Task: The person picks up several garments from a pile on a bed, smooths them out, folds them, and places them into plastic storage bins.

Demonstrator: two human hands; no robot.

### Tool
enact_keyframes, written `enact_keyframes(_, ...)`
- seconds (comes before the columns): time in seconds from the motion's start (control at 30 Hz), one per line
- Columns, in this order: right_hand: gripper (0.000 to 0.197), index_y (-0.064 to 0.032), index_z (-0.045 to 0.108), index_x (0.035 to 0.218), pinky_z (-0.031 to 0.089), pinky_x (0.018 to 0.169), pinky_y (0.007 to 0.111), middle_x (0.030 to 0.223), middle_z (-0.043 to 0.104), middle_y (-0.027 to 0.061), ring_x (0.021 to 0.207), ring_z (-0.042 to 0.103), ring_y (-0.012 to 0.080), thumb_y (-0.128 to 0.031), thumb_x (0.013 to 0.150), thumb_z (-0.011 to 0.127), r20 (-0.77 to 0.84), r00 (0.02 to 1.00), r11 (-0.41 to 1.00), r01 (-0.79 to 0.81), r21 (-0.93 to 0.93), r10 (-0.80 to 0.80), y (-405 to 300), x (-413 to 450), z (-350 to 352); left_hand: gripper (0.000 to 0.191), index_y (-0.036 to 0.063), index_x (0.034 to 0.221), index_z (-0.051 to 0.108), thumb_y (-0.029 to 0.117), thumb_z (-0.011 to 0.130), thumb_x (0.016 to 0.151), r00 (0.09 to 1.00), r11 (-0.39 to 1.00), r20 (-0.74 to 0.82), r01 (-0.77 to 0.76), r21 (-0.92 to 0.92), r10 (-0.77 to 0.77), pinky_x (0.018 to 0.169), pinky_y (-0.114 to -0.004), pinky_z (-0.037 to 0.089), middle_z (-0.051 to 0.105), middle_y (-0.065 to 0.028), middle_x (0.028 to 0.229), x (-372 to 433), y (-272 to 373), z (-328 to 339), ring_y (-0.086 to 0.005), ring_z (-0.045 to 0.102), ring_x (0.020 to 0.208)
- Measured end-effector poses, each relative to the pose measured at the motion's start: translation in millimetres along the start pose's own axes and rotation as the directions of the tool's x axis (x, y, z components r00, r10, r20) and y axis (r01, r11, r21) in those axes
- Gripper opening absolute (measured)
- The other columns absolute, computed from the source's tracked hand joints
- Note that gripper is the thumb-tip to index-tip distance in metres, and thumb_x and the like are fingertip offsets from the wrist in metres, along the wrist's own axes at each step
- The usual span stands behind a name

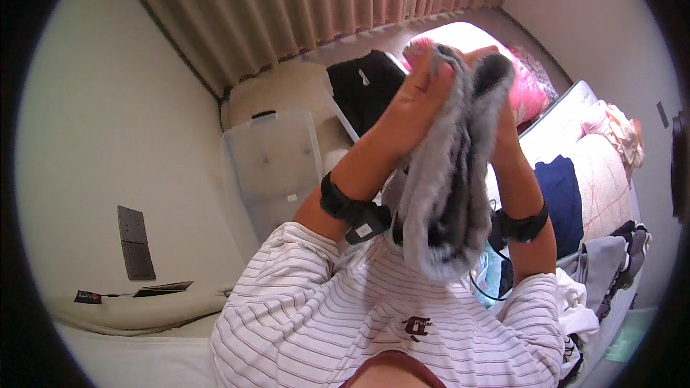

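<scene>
A fluffy grey fabric piece (426, 194) with a darker inner side hangs lengthwise before my chest; whether it is a garment cannot be told. My left hand (428, 91) grips its upper left end, thumb pressed against the cloth. At the upper right end is my right hand (480, 55), mostly hidden behind the fabric, with only a few fingers showing. Both arms are raised and bent, and the lower folds droop between my forearms. Each forearm wears a black strap, the left one (350, 207) and the right one (525, 224).
A translucent plastic storage box (275, 159) stands left, near folded black clothing (366, 83). Pink bedding (531, 94) lies ahead. On the bed at right are a navy garment (559, 199), a grey garment (604, 261) and other clothes. A black cable (482, 291) loops by my right arm.
</scene>
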State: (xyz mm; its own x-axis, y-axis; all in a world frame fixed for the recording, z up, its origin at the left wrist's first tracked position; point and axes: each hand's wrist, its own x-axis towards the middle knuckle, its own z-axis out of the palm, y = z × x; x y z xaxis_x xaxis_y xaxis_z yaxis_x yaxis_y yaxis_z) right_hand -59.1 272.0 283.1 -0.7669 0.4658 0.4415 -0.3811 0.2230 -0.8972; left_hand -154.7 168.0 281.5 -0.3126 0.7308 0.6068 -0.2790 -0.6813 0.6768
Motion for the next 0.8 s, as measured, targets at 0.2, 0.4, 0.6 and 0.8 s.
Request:
enact_keyframes(0.2,0.079,-0.0073,0.031,0.126,0.049,0.076,0.030,0.108,0.045,0.0154,0.093,0.053,0.0205,-0.037,0.069,0.078,-0.146,0.986,0.905,0.006,-0.426,-0.076,-26,35,-7,0.033,0.0076,0.110,0.047,0.037,0.046,0.096,0.955,0.988,-0.296,0.056,0.147,-0.010,0.082,-0.027,0.045,0.054,-0.0042,0.095,39,16,-15,-0.0111,0.053,0.089)
enact_keyframes(0.4,0.078,-0.0043,0.036,0.134,0.037,0.099,0.038,0.130,0.045,0.0165,0.116,0.048,0.0237,-0.054,0.080,0.063,0.015,1.000,0.838,-0.008,0.546,-0.001,-31,-1,-18,0.025,0.0062,0.099,0.050,0.031,0.052,0.094,0.784,0.706,-0.326,-0.191,0.682,0.528,0.080,-0.027,0.042,0.054,-0.0055,0.093,68,45,-12,-0.0145,0.051,0.085)
enact_keyframes(0.6,0.053,0.0023,0.057,0.109,0.045,0.086,0.034,0.107,0.063,0.0136,0.098,0.060,0.0246,-0.030,0.073,0.077,-0.247,0.917,0.863,0.165,-0.478,-0.313,-73,21,-6,0.076,0.0083,0.141,0.024,0.030,0.068,0.083,0.766,0.581,-0.218,-0.238,0.778,0.605,0.090,-0.037,0.045,0.058,-0.0116,0.114,96,84,2,-0.0219,0.054,0.104)
enact_keyframes(0.8,0.047,0.0028,0.064,0.096,0.048,0.080,0.032,0.093,0.067,0.0128,0.087,0.064,0.0212,-0.034,0.072,0.078,-0.215,0.748,0.614,0.307,-0.727,-0.628,-130,25,12,0.075,0.0083,0.141,0.025,0.030,0.068,0.084,0.918,0.874,-0.006,-0.375,0.309,0.397,0.091,-0.037,0.044,0.058,-0.0115,0.115,70,139,-31,-0.0220,0.053,0.105)
